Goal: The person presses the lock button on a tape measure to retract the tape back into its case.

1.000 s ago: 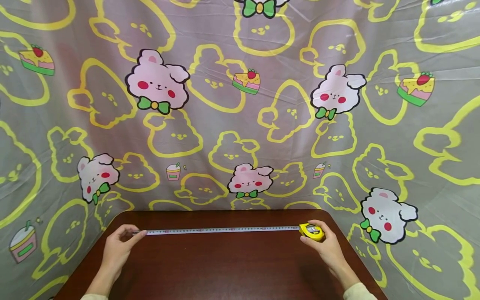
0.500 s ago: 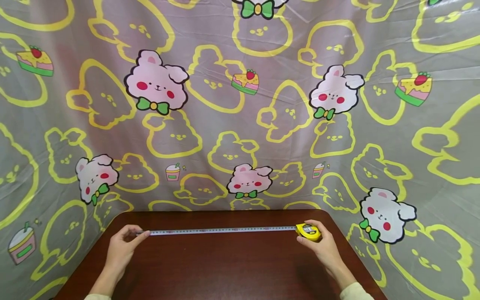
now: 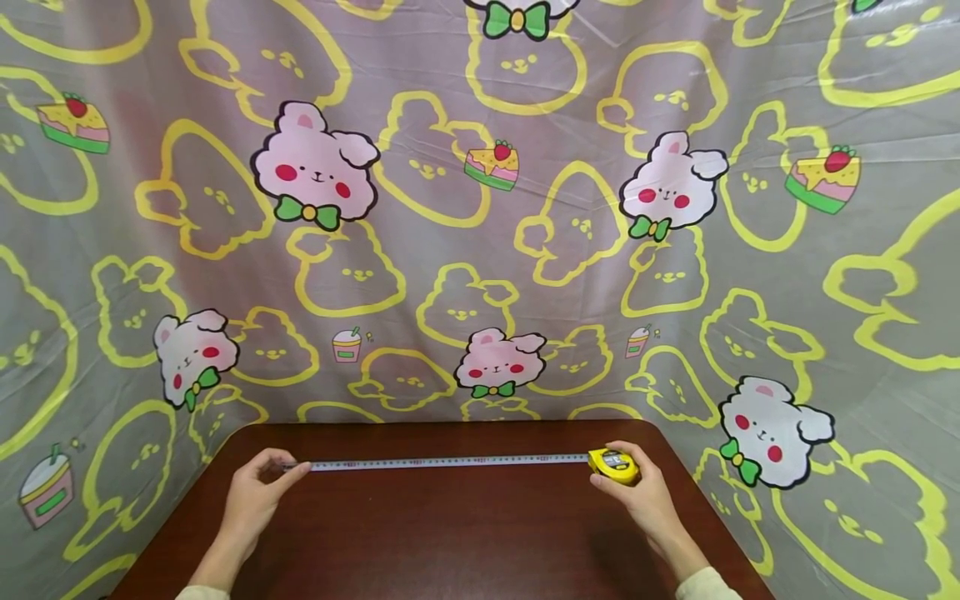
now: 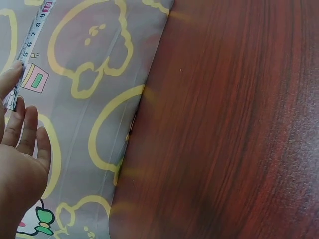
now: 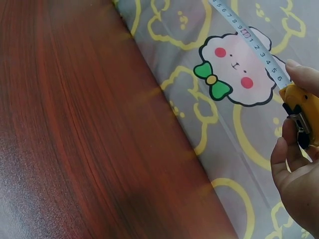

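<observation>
A yellow tape measure is gripped in my right hand, thumb on the near side and fingers around the far side. Its white blade runs straight out to the left, held up above the table. My left hand pinches the blade's free end between thumb and fingers. In the left wrist view the blade shows its numbers beyond the thumb, and the other fingers spread loosely. The right wrist view shows the tape measure's case with a metal clip on its underside.
A dark reddish-brown wooden table with rounded far corners lies beneath both hands. Around it hangs a grey curtain printed with rabbits, cakes and yellow outlines, close to the table's far and side edges.
Both hands have moved slightly toward each other, the left one rightward and the right one leftward. The stretch of blade between them is shorter than before.
</observation>
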The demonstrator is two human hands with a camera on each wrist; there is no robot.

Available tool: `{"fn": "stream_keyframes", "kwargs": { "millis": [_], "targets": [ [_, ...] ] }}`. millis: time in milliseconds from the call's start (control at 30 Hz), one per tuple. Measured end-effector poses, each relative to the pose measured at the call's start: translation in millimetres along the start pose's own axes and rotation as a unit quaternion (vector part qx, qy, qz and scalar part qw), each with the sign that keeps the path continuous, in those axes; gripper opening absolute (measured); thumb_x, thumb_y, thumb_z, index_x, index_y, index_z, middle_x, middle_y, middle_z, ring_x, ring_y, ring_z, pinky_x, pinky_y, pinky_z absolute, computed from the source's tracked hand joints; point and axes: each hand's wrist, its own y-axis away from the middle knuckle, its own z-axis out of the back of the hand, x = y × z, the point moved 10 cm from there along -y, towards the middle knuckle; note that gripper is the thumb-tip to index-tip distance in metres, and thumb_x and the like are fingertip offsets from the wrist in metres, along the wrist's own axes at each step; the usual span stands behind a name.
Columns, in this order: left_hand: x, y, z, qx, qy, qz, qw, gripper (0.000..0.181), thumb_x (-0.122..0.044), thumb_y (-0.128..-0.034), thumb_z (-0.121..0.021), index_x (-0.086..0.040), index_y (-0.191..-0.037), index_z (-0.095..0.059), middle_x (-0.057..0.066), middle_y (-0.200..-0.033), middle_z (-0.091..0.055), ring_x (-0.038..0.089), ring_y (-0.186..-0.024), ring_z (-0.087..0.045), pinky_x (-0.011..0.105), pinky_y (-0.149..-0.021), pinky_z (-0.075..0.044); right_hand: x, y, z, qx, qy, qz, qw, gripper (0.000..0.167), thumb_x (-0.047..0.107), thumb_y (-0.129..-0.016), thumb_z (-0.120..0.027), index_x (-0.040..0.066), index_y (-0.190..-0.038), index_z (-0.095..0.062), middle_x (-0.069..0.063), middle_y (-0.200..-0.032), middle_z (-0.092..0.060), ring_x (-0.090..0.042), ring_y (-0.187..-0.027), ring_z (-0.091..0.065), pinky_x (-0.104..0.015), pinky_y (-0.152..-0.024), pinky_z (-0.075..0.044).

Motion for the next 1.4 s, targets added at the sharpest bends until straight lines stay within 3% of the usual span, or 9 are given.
{"fn": "stream_keyframes", "kwargs": {
  "millis": [600, 1400],
  "targets": [
    [-6.2, 1.0, -10.3, 0.013, -0.009, -0.004, 0.9999, 0.028, -0.025, -0.0889, -0.086, -0.004, -0.097, -0.068, 0.003, -0.089, -0.065, 0.012, -0.083, -0.056, 0.021, -0.072, -0.043, -1, 1.1, -5, 0.004, 0.001, -0.001, 1.0, 0.061, 0.012, -0.083, -0.089, 0.011, -0.135, -0.058, -0.02, -0.125, -0.056, -0.025, -0.101, -0.061, -0.028, -0.08, -0.054],
    [-13.3, 5.4, -12.7, 0.008, -0.007, -0.002, 0.9999, 0.029, -0.023, -0.0869, -0.087, -0.003, -0.097, -0.069, 0.001, -0.088, -0.067, 0.009, -0.083, -0.058, 0.019, -0.072, -0.043, -1, 2.7, -19, 0.013, -0.004, -0.01, 0.9999, 0.061, 0.015, -0.08, -0.091, 0.013, -0.133, -0.06, -0.017, -0.125, -0.057, -0.029, -0.103, -0.058, -0.03, -0.081, -0.054]
  ]
}}
